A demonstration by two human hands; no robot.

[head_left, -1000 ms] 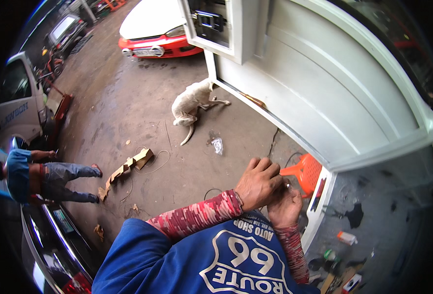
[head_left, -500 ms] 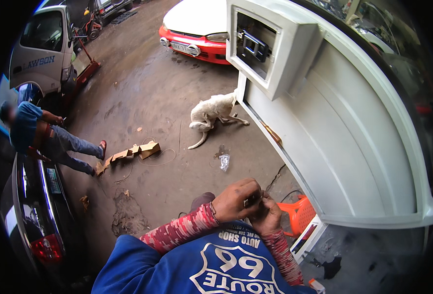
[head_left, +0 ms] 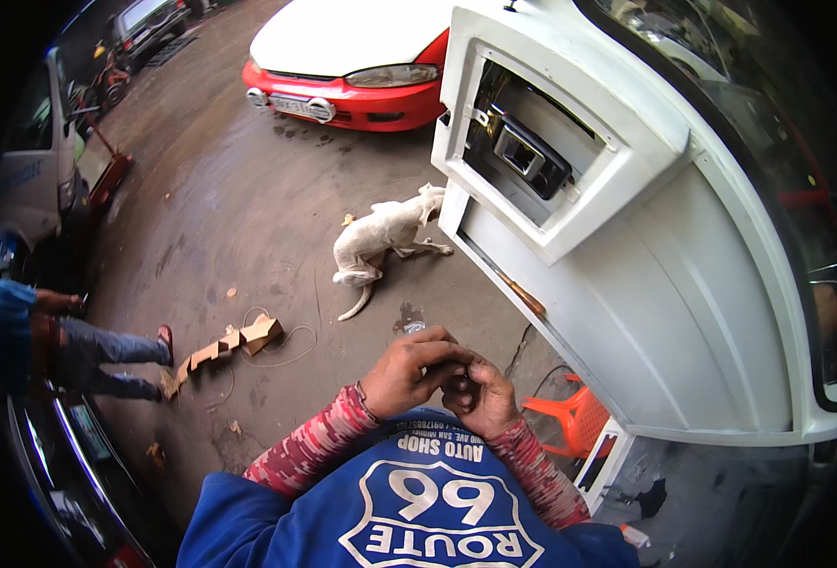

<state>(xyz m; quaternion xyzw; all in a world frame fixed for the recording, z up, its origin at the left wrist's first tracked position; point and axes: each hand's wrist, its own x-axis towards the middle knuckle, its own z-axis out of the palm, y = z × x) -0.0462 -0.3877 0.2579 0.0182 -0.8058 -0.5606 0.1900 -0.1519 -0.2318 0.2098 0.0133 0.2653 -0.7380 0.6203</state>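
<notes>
My left hand and my right hand meet in front of my chest, both in red patterned sleeves over a blue printed shirt. The fingers of both hands are curled and pinched tip to tip. The left fingers lie over the right fingertips, and anything held between them is hidden. The hands hover over the wet concrete floor, a little left of the lower edge of an open white vehicle door.
An orange plastic stool stands under the door. A white dog lies on the floor ahead. A red-and-white car is parked beyond it. Cardboard scraps and a cord lie to the left, near another person beside a dark car.
My hands stayed together but drew back from the door's lower edge and the orange stool toward my chest. The view swung, so the door and the dog now sit higher and closer.
</notes>
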